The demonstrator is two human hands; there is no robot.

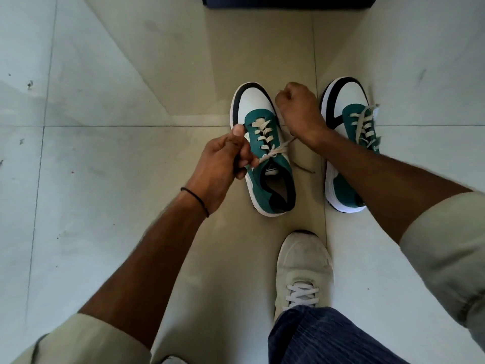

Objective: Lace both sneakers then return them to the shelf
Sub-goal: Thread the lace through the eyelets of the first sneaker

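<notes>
Fingers [242, 156] of the left hand [223, 164] pinch one end of a pale shoelace [275, 151] at mid-frame, thumb raised beside the eyelets. The lace runs taut from there up and to the right, toward the right hand [299, 109], which is curled into a fist above centre; it probably grips the other end, though the wrist hides the spot where they meet. A loose tail of lace lies on the floor just below that wrist.

The lace belongs to the left sneaker [265, 153], green with a white toe and black trim, standing on the tiled floor [105, 153] between the two hands, toe toward the top of the frame, several rows already crossed. The right sneaker [349, 143] stands just beside it at right of centre, partly covered by the right forearm, its laces crossed and the ends loose.

Lower centre, the person's own pale worn shoe [301, 264] points up toward the pair, with a ribbed blue trouser leg [328, 337] over it. A thin black band [196, 200] circles the left wrist. A dark box edge [288, 2] sits at the top.
</notes>
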